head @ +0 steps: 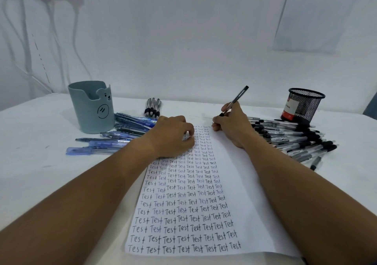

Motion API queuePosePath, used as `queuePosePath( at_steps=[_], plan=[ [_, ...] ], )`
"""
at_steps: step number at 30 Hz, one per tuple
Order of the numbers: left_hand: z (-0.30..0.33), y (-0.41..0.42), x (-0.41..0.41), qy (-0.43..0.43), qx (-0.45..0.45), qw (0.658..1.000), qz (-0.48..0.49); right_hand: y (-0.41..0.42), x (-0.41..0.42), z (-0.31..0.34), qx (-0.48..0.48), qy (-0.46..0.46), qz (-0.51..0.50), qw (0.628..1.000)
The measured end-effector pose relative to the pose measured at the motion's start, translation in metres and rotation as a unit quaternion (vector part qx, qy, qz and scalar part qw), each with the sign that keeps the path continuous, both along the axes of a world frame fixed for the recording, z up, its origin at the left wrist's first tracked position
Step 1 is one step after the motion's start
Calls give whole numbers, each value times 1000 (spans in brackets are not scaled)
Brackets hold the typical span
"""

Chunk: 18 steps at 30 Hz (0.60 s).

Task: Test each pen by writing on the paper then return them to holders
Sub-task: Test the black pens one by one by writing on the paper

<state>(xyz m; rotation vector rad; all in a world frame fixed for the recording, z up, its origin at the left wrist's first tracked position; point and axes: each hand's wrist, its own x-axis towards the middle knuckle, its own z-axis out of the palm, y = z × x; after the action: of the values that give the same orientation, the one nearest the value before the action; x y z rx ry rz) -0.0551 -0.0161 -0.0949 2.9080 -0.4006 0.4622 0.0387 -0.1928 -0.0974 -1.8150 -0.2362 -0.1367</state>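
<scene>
A white paper (234,183) covered in columns of the word "Test" lies in front of me. My right hand (232,124) grips a black pen (237,97) in a writing hold, its tip hidden behind my fingers near the paper's top right. My left hand (173,136) rests on the paper's upper left with fingers curled, holding nothing that I can see. A blue-grey bear holder (91,105) stands at the left. At the right is a black mesh holder (302,105).
Blue pens (122,130) lie in a pile beside the bear holder. Several black pens (153,106) lie at the back centre. A large heap of black-capped pens (295,140) spreads below the mesh holder. A white wall rises close behind the table.
</scene>
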Motion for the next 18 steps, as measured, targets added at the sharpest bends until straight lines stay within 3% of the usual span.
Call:
queuePosePath(
  at_steps=[4, 8, 12, 18],
  plan=[
    [0, 0, -1, 0, -8, 1000, -2, -1, -3, 3, -20, 4, 10, 1000],
    [1, 0, -1, -1, -11, 1000, -1, -2, -2, 3, 21, 22, 6, 1000],
    [0, 0, -1, 0, -9, 1000, 1, -1, -6, 3, -17, 3, 3, 1000],
    [1, 1, -1, -1, -5, 1000, 3, -5, -7, 14, 142, 12, -29, 989]
  ],
)
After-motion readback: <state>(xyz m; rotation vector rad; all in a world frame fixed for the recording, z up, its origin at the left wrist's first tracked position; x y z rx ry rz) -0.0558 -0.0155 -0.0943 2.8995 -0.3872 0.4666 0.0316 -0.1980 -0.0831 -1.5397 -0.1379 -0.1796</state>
